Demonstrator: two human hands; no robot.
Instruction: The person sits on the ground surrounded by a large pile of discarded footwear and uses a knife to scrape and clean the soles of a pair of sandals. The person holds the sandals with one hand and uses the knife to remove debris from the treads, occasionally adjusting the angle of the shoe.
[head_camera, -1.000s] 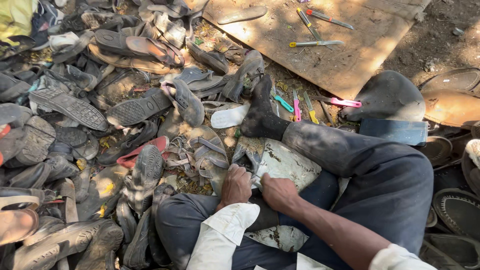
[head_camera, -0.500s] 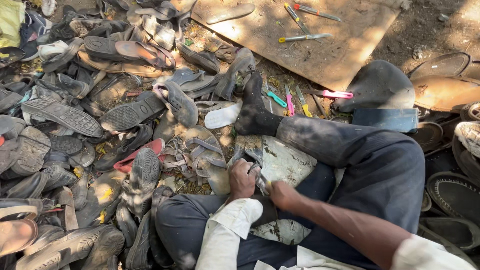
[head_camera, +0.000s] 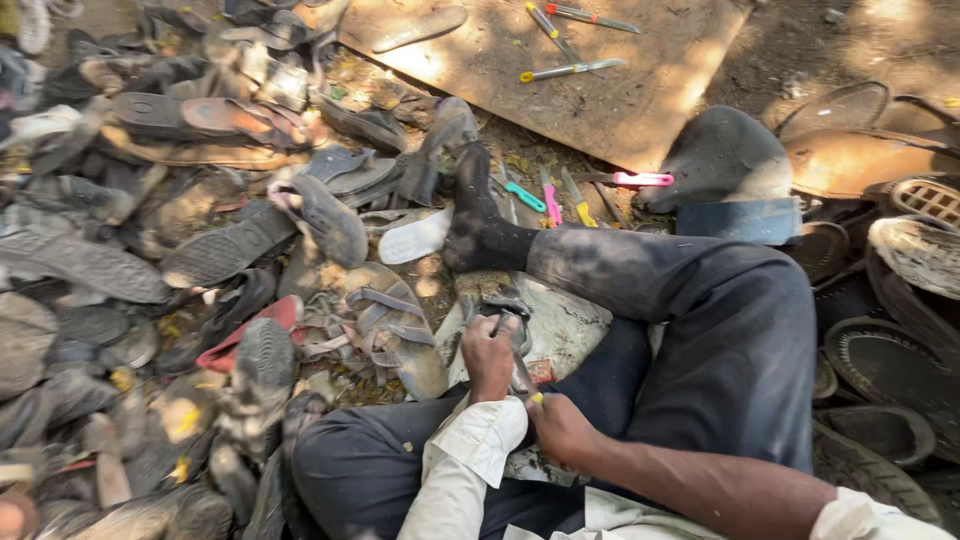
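A worn grey sandal (head_camera: 503, 312) lies flat on a pale board between the legs, straps up.

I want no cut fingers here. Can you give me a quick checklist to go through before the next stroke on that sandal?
1. Left hand grips the sandal: ok.
2. Right hand holds the tool: ok, though its tip is hidden.
3. Left fingers out of the tool's path: cannot tell; the hands are close together.
4. Sandal backed by the pale slab: ok, it lies on it.
5. Spare tools within reach by the black sock: ok.
6. Legs away from the tool: not ok, work sits between the thighs.
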